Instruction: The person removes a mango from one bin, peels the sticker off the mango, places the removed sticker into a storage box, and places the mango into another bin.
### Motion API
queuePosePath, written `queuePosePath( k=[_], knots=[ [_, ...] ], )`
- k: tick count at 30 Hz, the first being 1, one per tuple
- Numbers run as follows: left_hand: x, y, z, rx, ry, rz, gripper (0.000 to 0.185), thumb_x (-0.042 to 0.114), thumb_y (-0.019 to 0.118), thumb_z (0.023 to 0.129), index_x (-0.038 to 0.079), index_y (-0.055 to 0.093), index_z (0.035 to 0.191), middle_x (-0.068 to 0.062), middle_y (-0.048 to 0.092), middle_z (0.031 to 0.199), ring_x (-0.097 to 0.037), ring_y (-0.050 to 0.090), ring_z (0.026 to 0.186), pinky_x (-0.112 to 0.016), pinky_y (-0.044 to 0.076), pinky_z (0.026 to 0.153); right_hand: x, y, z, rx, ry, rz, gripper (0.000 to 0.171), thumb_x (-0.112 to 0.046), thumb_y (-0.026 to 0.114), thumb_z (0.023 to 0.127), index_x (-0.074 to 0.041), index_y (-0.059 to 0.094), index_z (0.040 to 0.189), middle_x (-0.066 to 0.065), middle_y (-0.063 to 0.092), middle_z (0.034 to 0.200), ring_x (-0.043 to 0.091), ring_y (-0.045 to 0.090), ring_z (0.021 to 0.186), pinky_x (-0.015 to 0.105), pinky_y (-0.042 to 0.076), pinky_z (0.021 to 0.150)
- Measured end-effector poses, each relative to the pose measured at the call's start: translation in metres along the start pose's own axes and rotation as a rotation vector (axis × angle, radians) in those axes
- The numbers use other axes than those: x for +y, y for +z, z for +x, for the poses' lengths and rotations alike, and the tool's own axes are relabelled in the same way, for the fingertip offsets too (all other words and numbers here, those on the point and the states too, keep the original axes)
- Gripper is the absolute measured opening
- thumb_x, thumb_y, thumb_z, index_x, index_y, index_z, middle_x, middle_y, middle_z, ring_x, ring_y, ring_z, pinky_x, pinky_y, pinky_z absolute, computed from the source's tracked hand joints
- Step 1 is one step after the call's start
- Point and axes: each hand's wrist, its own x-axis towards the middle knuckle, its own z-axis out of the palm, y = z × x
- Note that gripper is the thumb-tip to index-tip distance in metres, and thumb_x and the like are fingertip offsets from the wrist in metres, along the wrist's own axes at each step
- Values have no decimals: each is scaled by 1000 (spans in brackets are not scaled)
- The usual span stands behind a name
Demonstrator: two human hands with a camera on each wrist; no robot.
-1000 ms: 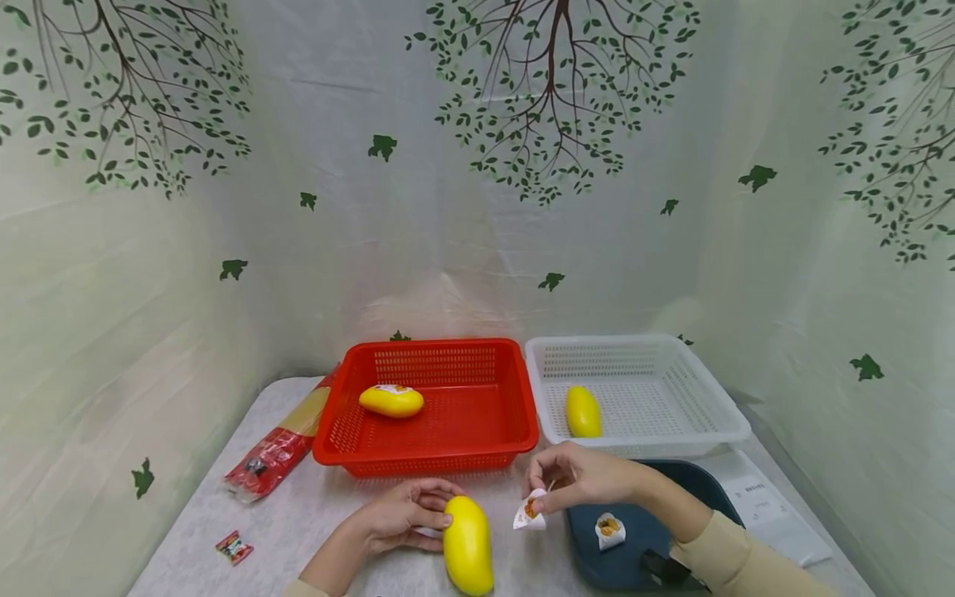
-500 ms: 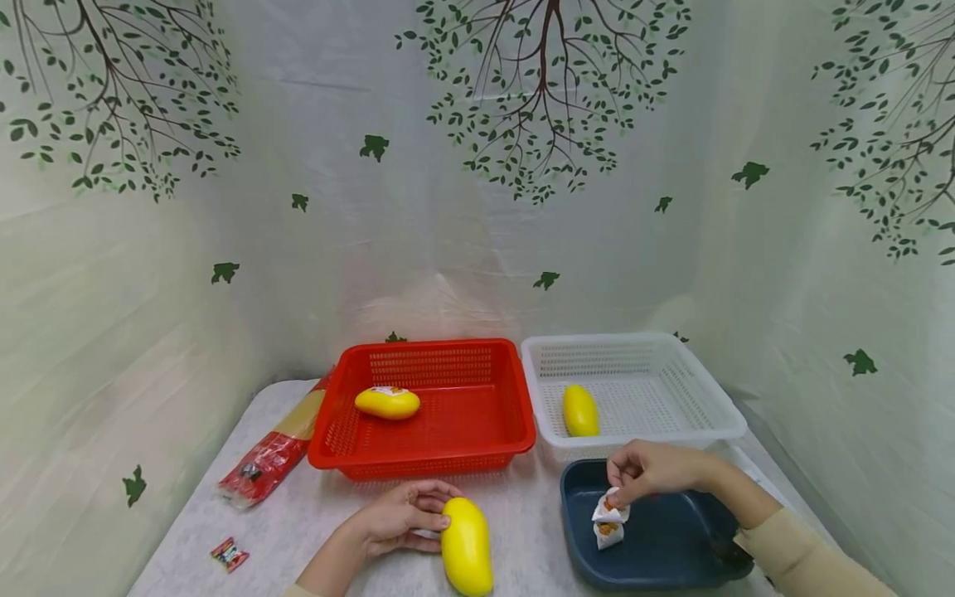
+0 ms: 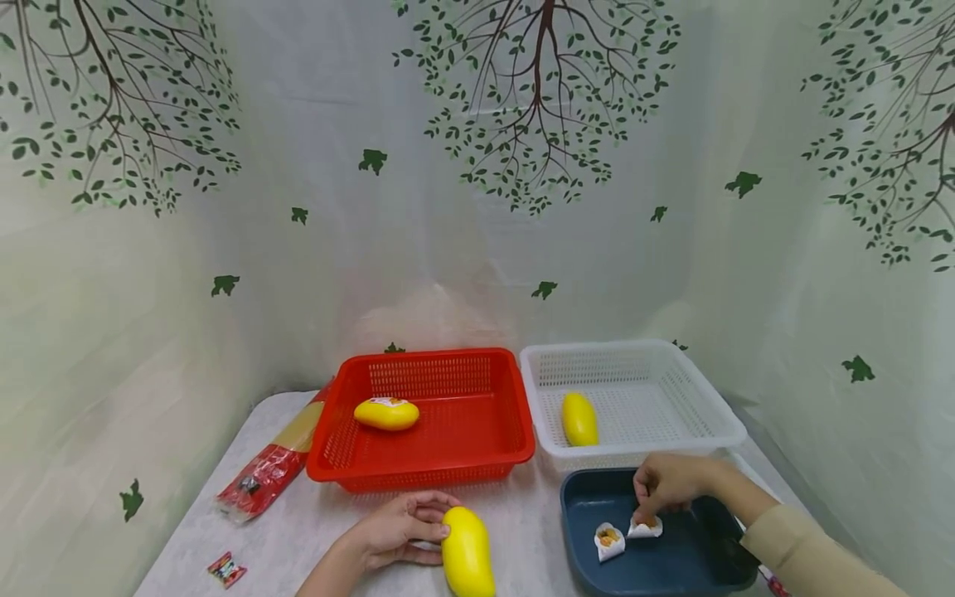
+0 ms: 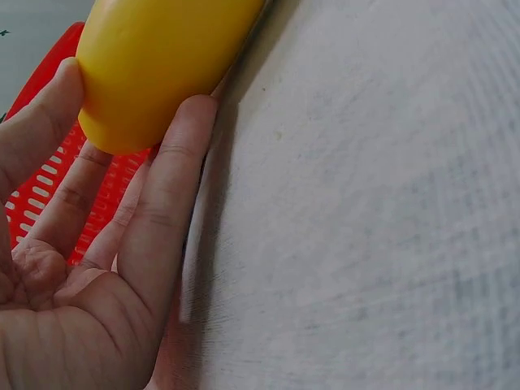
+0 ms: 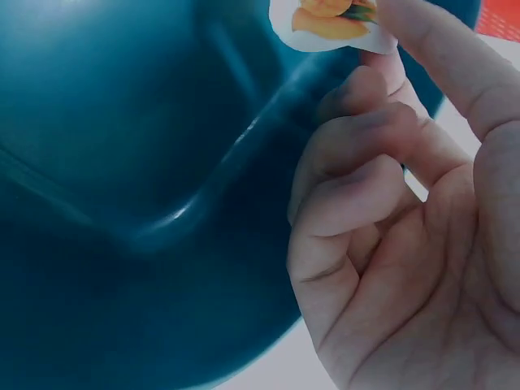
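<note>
The right hand (image 3: 667, 489) reaches down into the dark blue tray (image 3: 671, 564) at the near right of the surface (image 3: 321, 522), and its grip is closed on a small white packet (image 3: 645, 526) — fingertips pinching the packet's upper edge, as the right wrist view shows with the packet (image 5: 329, 20) caught at the tip of the fingers (image 5: 422, 49). The packet rests on, or just above, the tray floor directly under the hand; which of the two cannot be told. A second white packet (image 3: 608, 541) lies in the same tray, just beside the first and on its left, apart from the hand.

The left hand (image 3: 399, 531) lies on the surface near the front edge, its fingers loosely bent round the upper end of a yellow mango (image 3: 467, 553). In the left wrist view the mango (image 4: 154, 65) sits between thumb and fingers (image 4: 175, 187), touching both — a light hold rather than a tight one.

Behind the hands stand a red basket (image 3: 515, 431) with a yellow mango in it (image 3: 385, 413) and, to its right, a white basket (image 3: 709, 414) holding another mango (image 3: 579, 419). A red and gold packet (image 3: 272, 464) lies left of the red basket, and a small wrapped sweet (image 3: 226, 569) lies near the front left corner.
</note>
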Motion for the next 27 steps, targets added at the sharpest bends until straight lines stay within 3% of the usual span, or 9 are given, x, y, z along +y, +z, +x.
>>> queuePosePath(
  k=[11, 18, 27],
  knots=[
    [-4, -2, 3, -11, 6, -12, 45, 8, 75, 100, 7, 63, 143, -9, 72, 122, -24, 72, 105, -54, 65, 96, -5, 12, 7, 27, 227, -86, 29, -22, 91, 86, -14, 67, 72, -2, 63, 63, 12, 54, 50, 20, 44, 46],
    [-3, -2, 2, -21, 11, -7, 45, 8, 76, 100, 7, 63, 143, -8, 72, 121, -24, 73, 105, -53, 65, 95, -4, 16, 8, 33, 260, -149, 28, -20, 92, 85, -12, 68, 73, 0, 63, 61, 12, 53, 50, 21, 43, 46],
    [-1, -2, 0, -26, 5, -6, 43, 8, 75, 100, 7, 64, 142, -8, 73, 121, -23, 73, 105, -53, 65, 95, 3, 22, 9, 70, 241, -240, 27, -13, 89, 84, -13, 67, 68, 1, 65, 58, 11, 53, 47, 21, 41, 45]
  ],
)
